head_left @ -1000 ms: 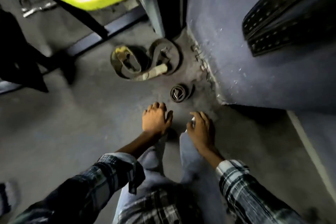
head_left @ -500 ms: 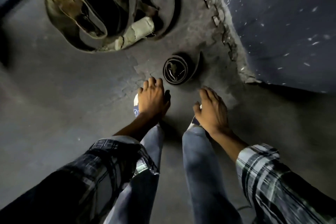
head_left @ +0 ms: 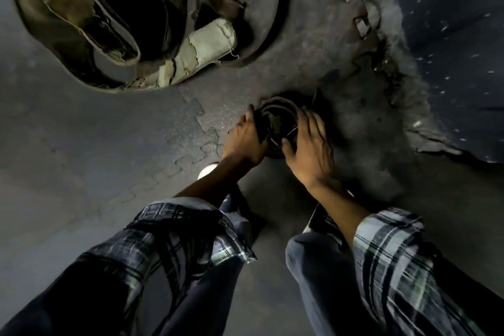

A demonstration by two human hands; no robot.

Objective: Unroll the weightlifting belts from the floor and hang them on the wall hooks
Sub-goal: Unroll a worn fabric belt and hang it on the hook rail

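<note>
A small, tightly rolled dark belt [head_left: 278, 117] lies on the floor close to the wall's base. My left hand [head_left: 245, 142] grips the roll's left side, fingers curled over its edge. Against the right side sits my right hand [head_left: 309, 147], its fingers fairly straight and cupped along the coil and its thumb touching the near rim; it is blurred. Two large worn belts lie loosely coiled further away: an olive one with a yellow patch [head_left: 81, 24] and a dark one with a metal buckle [head_left: 253, 16], with a frayed pale strap end [head_left: 201, 49] between them.
A dark blue wall [head_left: 450, 35] with a crumbling lower edge rises on the right. The floor is grey interlocking rubber matting [head_left: 136, 144]. My jeans-clad legs and a white shoe tip [head_left: 206, 170] are just below my hands.
I have bent lower and the view has closed in on the floor. Both hands moved forward from above my feet to the small rolled belt, and the left one took hold of it.
</note>
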